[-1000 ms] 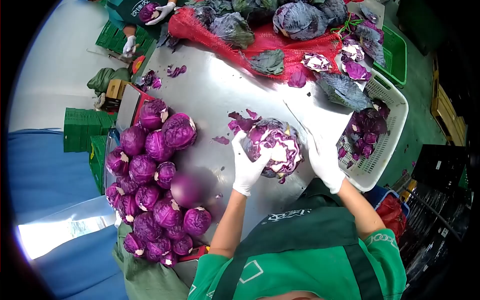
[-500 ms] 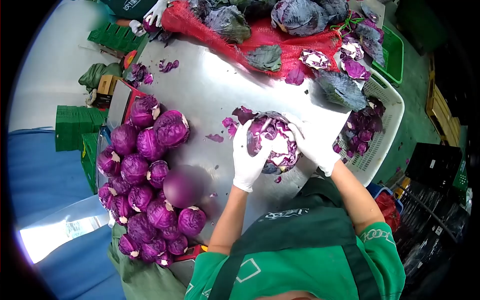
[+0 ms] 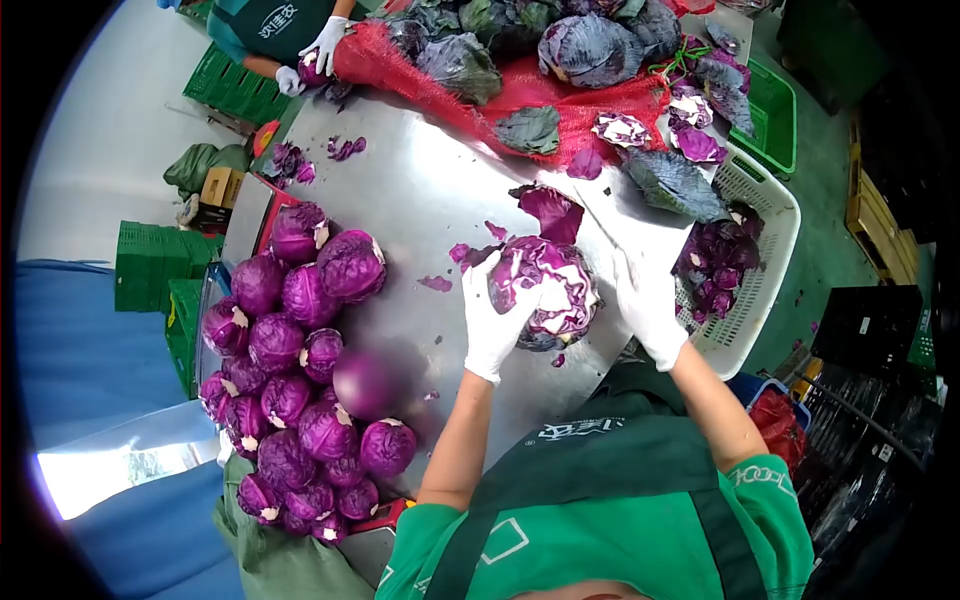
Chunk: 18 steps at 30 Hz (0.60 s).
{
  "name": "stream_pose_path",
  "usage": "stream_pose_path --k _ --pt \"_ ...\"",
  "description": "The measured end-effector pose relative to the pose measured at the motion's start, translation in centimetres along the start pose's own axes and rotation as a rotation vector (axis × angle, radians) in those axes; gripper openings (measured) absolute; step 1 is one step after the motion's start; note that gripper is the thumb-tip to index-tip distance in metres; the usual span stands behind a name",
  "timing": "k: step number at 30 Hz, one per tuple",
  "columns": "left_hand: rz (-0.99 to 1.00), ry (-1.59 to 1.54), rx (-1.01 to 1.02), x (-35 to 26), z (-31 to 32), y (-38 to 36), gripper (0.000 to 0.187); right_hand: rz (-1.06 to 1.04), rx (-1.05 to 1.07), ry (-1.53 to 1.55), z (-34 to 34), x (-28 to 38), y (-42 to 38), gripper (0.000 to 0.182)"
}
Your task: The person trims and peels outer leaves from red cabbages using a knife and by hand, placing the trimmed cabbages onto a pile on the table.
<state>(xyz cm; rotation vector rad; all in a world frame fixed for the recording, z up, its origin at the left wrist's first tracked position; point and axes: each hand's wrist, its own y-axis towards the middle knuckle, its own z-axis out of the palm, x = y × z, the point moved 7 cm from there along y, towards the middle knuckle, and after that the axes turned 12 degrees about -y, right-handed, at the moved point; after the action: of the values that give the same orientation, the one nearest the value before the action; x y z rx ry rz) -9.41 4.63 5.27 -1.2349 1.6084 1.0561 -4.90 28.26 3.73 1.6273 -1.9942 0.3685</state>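
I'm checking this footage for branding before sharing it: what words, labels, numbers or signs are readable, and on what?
Co-worker's apron: "佳农", preceded by a character I can't settle.
Wearer's apron: white lettering, too foreshortened to read surely.
Black crate: pale label, too small.
Dark wrapped stack: pale tag, too small.

About twenty smooth, round purple cabbages [image 3: 310,295] are heaped together, plus one round purple cabbage with a pale, cut base [image 3: 565,290]. There is one metal surface [image 3: 400,180], one red mesh sack [image 3: 400,75] and one white perforated plastic basket [image 3: 788,250].
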Motion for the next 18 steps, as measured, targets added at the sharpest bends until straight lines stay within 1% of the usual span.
stream_pose_path --k 1,3,5,7,9,10,11,13,14,15,17,18 --pt "-0.01 -0.014 0.002 0.1 0.0 0.2 0.062 0.047 0.053 -0.021 -1.1 0.9 -1.0 0.035" --pt "-0.062 -0.074 -0.014 0.0 0.1 0.4 0.061 -0.153 -0.108 -0.018 -3.0 4.3 -2.2 0.034" --pt "-0.043 -0.075 0.007 -0.1 0.5 0.7 0.061 -0.212 0.03 -0.103 -1.0 5.3 -2.7 0.051" --pt "-0.023 -0.073 0.021 -0.2 0.9 0.9 0.06 -0.158 0.088 -0.226 0.3 4.2 -2.2 0.053" --pt "-0.038 -0.08 0.008 -0.1 1.0 0.9 0.068 -0.226 0.006 -0.213 0.6 3.7 -1.3 0.05" --pt "-0.037 -0.077 0.002 -0.1 1.2 0.9 0.066 -0.19 0.082 -0.218 0.7 3.4 -0.9 0.048" --pt "-0.037 -0.079 0.001 0.0 1.2 0.9 0.066 -0.191 0.083 -0.219 0.8 3.3 -0.4 0.048" --pt "0.032 -0.063 0.0 -0.4 1.4 0.8 0.056 -0.203 0.053 -0.042 1.0 3.1 0.5 0.046" --pt "-0.055 -0.056 -0.031 0.1 1.4 0.7 0.06 -0.218 0.072 -0.134 1.3 2.8 1.1 0.043" --pt "-0.064 -0.051 -0.042 -0.2 1.3 0.1 0.06 -0.226 0.083 -0.129 2.8 1.4 2.4 0.043" --pt "0.197 0.169 -0.036 -3.1 1.9 -1.2 0.065 0.058 0.021 0.21 5.7 -4.3 6.0 0.04" --pt "0.24 0.256 -0.047 -4.1 2.6 -1.9 0.069 -0.027 0.027 0.052 5.2 -3.6 7.1 0.043"
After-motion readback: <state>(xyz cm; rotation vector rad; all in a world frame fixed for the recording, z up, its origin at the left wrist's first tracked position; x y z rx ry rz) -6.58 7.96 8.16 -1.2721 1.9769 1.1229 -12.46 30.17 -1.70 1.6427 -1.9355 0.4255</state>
